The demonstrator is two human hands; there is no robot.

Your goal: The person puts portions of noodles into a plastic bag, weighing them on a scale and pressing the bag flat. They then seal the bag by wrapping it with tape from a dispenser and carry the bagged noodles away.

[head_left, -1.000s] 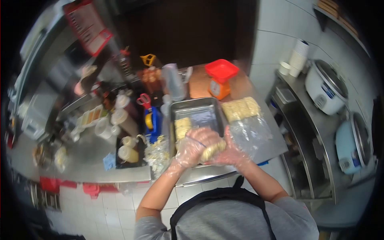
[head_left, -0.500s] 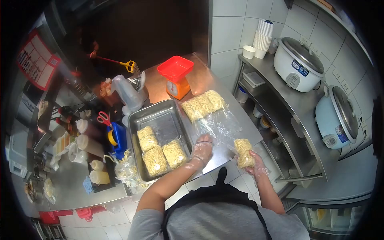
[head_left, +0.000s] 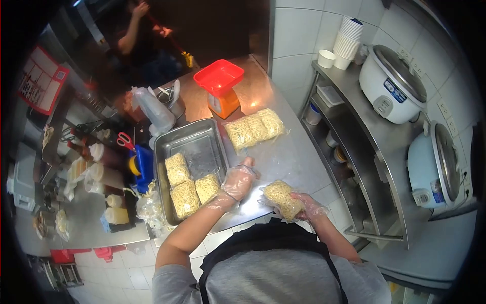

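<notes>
My right hand (head_left: 310, 206), in a clear plastic glove, is closed around a bundle of noodles (head_left: 282, 196) in clear wrap, held above the table's front edge. My left hand (head_left: 239, 182), also gloved, is over the table beside the tray's right rim. Its fingers are curled, and what they hold, if anything, is hidden. Just beyond it lies a row of noodle bundles (head_left: 254, 129) in clear plastic. The metal tray (head_left: 220, 133) at left holds several noodle bundles (head_left: 185, 197) in its near half.
An orange scale (head_left: 224, 104) with a red pan stands at the back. Left are a blue tape dispenser (head_left: 145, 169), red scissors (head_left: 125, 141) and sauce bottles (head_left: 117, 216). Rice cookers (head_left: 392, 86) and stacked cups (head_left: 349, 40) stand on the right shelf. Another person (head_left: 152, 45) holds a long handle behind.
My right hand has brought the noodle bundle left, nearer the table. My left hand has moved slightly left, its fingers now curled. The other person has come further into view.
</notes>
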